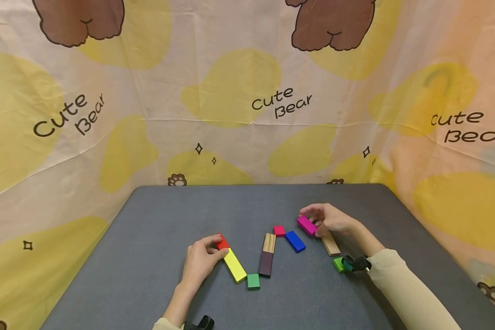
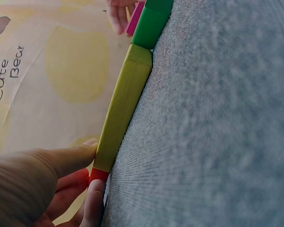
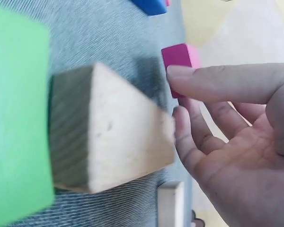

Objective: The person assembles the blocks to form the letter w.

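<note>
**Each hand pinches a block at an end of the zigzag row**

At the left, your left hand (image 1: 200, 259) is clamped on a small red wooden block (image 1: 222, 242), thumb on the near side and fingers around the far end. The block lies at your fingertips, end to end with a long yellow rectangular wooden block (image 1: 235, 266) that slants down to the right. The yellow block's near corner meets a green square wooden block (image 1: 253, 281). Just beside that stands a dark purple rectangular block (image 1: 266, 264), with a pale wooden piece marked by lengthwise lines (image 1: 269, 243) at its far end. Next come a small pinkish-red block (image 1: 279, 231) and a blue rectangular block (image 1: 295, 241).

Farther right, your right hand (image 1: 330, 218) is closed on a magenta rectangular block (image 1: 307, 226), which sits between thumb and fingers, just right of the blue one. Below that hand lies a light natural-wood block (image 1: 331, 244), and at its near end a bright green block (image 1: 339, 265), partly behind your black wristband (image 1: 356, 263).

The bench (image 1: 169, 220) is matt grey with rounded far corners. Behind it hangs a pale cloth (image 1: 227, 87) with yellow patches, brown bears and "Cute Bear" lettering.
</note>
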A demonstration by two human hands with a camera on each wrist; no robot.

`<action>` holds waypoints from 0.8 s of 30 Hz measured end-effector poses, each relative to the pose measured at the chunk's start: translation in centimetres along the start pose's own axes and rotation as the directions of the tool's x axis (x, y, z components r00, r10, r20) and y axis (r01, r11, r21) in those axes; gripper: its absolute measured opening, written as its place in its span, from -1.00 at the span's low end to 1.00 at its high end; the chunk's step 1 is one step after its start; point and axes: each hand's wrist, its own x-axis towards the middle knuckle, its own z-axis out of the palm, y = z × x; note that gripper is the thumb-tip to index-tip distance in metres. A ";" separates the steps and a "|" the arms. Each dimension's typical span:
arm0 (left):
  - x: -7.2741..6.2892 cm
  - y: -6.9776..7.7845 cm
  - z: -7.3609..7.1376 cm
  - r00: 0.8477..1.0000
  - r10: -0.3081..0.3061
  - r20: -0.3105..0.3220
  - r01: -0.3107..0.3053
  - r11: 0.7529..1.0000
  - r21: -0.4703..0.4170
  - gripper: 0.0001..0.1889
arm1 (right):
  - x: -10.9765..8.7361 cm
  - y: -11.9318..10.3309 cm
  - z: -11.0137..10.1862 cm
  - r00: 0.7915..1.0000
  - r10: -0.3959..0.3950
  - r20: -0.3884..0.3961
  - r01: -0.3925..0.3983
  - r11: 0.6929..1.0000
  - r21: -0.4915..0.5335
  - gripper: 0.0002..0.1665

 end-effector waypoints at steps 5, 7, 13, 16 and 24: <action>-0.1 0.0 -0.1 1.000 -0.006 -0.001 0.006 1.000 0.004 -0.60 | -0.7 -1.1 0.2 0.999 -0.024 -0.039 0.022 0.999 -0.047 -0.14; -0.1 0.0 -0.1 1.000 -0.003 -0.001 0.003 1.000 0.005 -0.60 | -1.0 -1.5 0.2 0.998 -0.020 -0.056 0.017 0.999 -0.047 -0.13; -0.2 -0.1 -0.1 1.000 0.011 0.001 -0.011 1.000 0.003 -0.59 | -1.9 -1.9 0.4 0.996 -0.029 -0.079 0.024 0.997 -0.068 -0.12; -0.2 0.0 -0.1 1.000 0.011 0.002 -0.011 1.000 0.002 -0.59 | -2.4 -1.9 0.6 0.995 -0.051 -0.083 0.043 0.995 -0.086 -0.13; -0.1 0.0 0.0 1.000 0.003 -0.002 -0.003 1.000 0.007 -0.59 | -3.9 -2.4 1.3 0.989 -0.079 -0.123 0.070 0.995 -0.073 -0.14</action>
